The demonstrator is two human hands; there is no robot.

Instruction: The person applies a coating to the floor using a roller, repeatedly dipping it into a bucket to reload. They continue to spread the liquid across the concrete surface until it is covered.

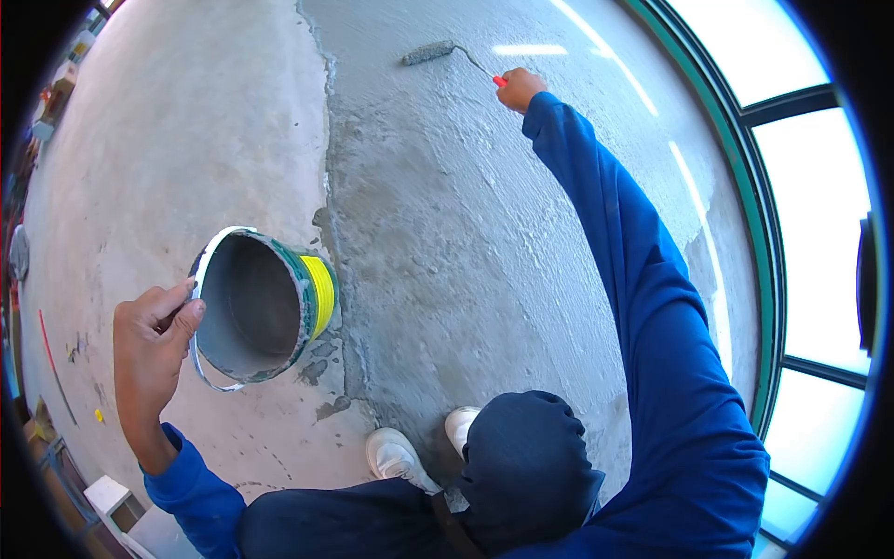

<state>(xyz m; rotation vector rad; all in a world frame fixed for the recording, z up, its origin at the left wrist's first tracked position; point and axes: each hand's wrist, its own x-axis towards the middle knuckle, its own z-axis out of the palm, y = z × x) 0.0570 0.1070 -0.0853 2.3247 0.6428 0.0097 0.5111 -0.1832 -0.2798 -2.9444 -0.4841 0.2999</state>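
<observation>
Rough wet concrete floor (466, 242), round bucket (321, 293), mortar-caked roller (428, 52).

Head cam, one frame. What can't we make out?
Head view:
- Roller handle: hidden inside the right hand; only a red tip shows.
- Bucket: inside is uniformly grey, so the fill level is unclear.
- Left hand: grip on the rim is seen from the back; palm hidden.
- Shoes: partly covered by the knee.
- Window: glare washes out everything outside.
</observation>
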